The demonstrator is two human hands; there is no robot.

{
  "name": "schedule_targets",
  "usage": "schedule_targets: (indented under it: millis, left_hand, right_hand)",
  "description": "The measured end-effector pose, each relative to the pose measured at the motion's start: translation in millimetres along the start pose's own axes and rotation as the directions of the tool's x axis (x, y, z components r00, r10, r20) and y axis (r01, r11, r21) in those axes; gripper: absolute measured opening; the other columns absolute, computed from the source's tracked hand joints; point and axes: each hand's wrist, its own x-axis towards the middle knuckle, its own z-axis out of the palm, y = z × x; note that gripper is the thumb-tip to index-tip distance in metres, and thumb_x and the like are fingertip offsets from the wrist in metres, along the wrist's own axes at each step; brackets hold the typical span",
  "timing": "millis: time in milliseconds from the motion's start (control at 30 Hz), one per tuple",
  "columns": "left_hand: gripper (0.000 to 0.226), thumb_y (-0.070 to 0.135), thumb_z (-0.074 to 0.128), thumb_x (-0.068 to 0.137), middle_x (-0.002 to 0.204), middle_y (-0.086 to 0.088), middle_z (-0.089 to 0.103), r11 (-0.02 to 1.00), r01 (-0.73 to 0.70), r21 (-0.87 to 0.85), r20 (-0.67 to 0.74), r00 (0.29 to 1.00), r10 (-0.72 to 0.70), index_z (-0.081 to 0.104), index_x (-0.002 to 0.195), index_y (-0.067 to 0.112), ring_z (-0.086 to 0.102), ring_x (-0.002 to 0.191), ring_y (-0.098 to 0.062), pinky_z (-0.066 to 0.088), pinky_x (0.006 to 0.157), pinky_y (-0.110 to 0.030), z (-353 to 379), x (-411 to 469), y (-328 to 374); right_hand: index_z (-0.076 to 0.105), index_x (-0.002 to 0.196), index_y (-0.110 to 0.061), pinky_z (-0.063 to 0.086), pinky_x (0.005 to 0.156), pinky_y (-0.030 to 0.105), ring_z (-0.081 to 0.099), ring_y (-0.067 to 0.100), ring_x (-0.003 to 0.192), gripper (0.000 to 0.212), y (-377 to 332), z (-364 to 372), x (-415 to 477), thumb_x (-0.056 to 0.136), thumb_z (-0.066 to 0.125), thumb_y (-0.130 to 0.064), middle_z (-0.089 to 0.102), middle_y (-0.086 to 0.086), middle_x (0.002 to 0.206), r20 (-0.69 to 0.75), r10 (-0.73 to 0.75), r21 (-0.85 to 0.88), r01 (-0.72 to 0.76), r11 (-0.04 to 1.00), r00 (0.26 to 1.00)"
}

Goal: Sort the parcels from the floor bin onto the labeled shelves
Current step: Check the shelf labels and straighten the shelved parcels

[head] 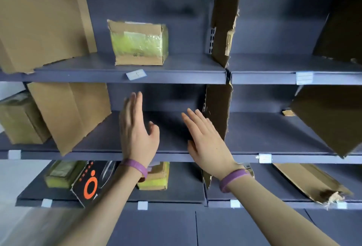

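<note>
Parcels observed: one taped cardboard parcel [139, 43], wrapped in yellow-green film, stands on the upper shelf [186, 63] at twelve o'clock from the hands, above a tilted paper label [136, 74] on the shelf lip. On the lower shelf [182, 187], at six to seven o'clock from the left hand, sit a yellow parcel [58, 175], a black box with an orange ring [90, 185] leaning against it, and a yellow-and-cardboard parcel [154, 177] partly hidden behind the left wrist. A further wrapped brown parcel [19, 120] occupies the far bay at nine o'clock, on the middle level.

Hands: neither carries a parcel. The left hand [137, 128] reaches into the centre bay of the middle shelf [109, 138], fingers straight and close together, thumb spread toward three o'clock. The right hand [207, 144] is just beside it at three o'clock, palm down, fingers extended and slightly fanned, pointing toward eleven o'clock. Whether either hand touches the shelf board cannot be determined. Each wrist bears a purple wristband [135, 167].

Surroundings: a torn cardboard divider [223, 112] bounds the bay at three o'clock of the right hand, close to its fingertips. A leaning cardboard sheet [72, 112] bounds it at nine o'clock. Further cardboard panels [333, 116] lean in the bays to the right. Small white tags [264, 158] are fixed along the shelf lips; their writing is unreadable.
</note>
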Motion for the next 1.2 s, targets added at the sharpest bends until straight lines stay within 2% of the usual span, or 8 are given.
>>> schedule_targets:
  millis: [167, 300, 400, 567, 667, 867, 1033, 1200]
  left_hand:
    - [0.079, 0.002, 0.055, 0.079, 0.157, -0.003, 0.020, 0.997, 0.042, 0.058, 0.167, 0.985, -0.051, 0.023, 0.148, 0.023, 0.013, 0.146, -0.023, 0.027, 0.113, -0.051, 14, -43, 38]
    - [0.078, 0.004, 0.055, 0.081, 0.157, 0.001, 0.018, 0.992, 0.099, 0.080, 0.180, 0.977, -0.112, 0.022, 0.148, 0.026, 0.014, 0.146, -0.021, 0.028, 0.113, -0.049, 18, -50, 71]
    - [0.078, 0.005, 0.054, 0.082, 0.157, 0.000, 0.016, 0.986, 0.072, 0.149, 0.166, 0.981, -0.097, 0.020, 0.149, 0.025, 0.013, 0.146, -0.022, 0.028, 0.114, -0.045, 11, -27, 80]
    - [0.074, 0.011, 0.055, 0.085, 0.157, -0.005, 0.017, 0.937, 0.019, 0.350, 0.190, 0.978, -0.091, 0.020, 0.149, 0.019, 0.010, 0.146, -0.026, 0.021, 0.117, -0.044, -8, 25, 67]
    - [0.071, 0.013, 0.056, 0.085, 0.155, -0.007, 0.021, 0.919, -0.030, 0.394, 0.204, 0.977, -0.056, 0.024, 0.148, 0.018, 0.015, 0.144, -0.028, 0.023, 0.114, -0.043, -11, 40, 59]
    - [0.072, 0.018, 0.056, 0.085, 0.154, -0.007, 0.022, 0.897, -0.044, 0.440, 0.241, 0.968, -0.071, 0.022, 0.149, 0.020, 0.025, 0.139, -0.028, 0.033, 0.110, -0.042, -11, 57, 35]
    - [0.079, 0.025, 0.053, 0.086, 0.157, -0.004, 0.013, 0.851, -0.045, 0.523, 0.279, 0.953, -0.122, 0.009, 0.151, 0.026, 0.017, 0.140, -0.029, 0.019, 0.114, -0.044, -5, 75, 16]
    - [0.079, 0.023, 0.055, 0.082, 0.153, -0.002, 0.022, 0.818, -0.108, 0.566, 0.274, 0.960, -0.064, 0.015, 0.150, 0.025, 0.025, 0.136, -0.029, 0.012, 0.116, -0.051, -3, 82, 2]
  right_hand:
    - [0.019, 0.154, -0.017, 0.011, 0.123, 0.039, 0.004, 0.023, 0.151, 0.074, 25, -19, -44, 0.088, 0.049, -0.002, 0.013, 0.001, 0.162, 0.045, 0.048, 0.033, -0.050, 0.998, 0.998]
    - [0.016, 0.155, -0.020, 0.014, 0.122, 0.041, 0.003, 0.021, 0.151, 0.076, 54, -34, -81, 0.089, 0.050, -0.004, 0.011, 0.000, 0.163, 0.088, 0.047, 0.042, -0.051, 0.998, 0.995]
    - [0.017, 0.154, -0.020, 0.017, 0.122, 0.041, 0.007, 0.021, 0.151, 0.074, 64, -41, -90, 0.091, 0.052, -0.006, 0.014, -0.001, 0.162, 0.084, 0.025, 0.066, -0.030, 0.997, 0.996]
    - [0.009, 0.155, -0.025, -0.002, 0.121, 0.027, -0.004, 0.015, 0.151, 0.077, 60, -45, -81, 0.089, 0.042, -0.004, 0.004, -0.005, 0.163, 0.099, -0.015, 0.075, 0.007, 0.997, 0.995]
    - [0.009, 0.155, -0.025, -0.006, 0.120, 0.025, -0.006, 0.014, 0.151, 0.077, 50, -50, -59, 0.089, 0.042, -0.005, 0.003, -0.006, 0.163, 0.066, -0.038, 0.070, 0.033, 0.997, 0.997]
    - [0.011, 0.155, -0.023, 0.002, 0.123, 0.033, -0.003, 0.016, 0.151, 0.074, 25, -57, 1, 0.091, 0.045, -0.011, 0.004, -0.004, 0.163, 0.017, -0.106, 0.030, 0.105, 0.994, 0.994]
    - [0.013, 0.155, -0.022, 0.005, 0.123, 0.035, -0.001, 0.016, 0.151, 0.071, 17, -55, 26, 0.092, 0.044, -0.011, 0.007, -0.004, 0.163, -0.006, -0.083, 0.000, 0.083, 0.997, 0.997]
    - [0.014, 0.155, -0.022, 0.006, 0.124, 0.036, 0.001, 0.017, 0.151, 0.070, 23, -45, 26, 0.093, 0.046, -0.011, 0.009, -0.004, 0.163, 0.015, -0.035, -0.028, 0.036, 0.999, 0.999]
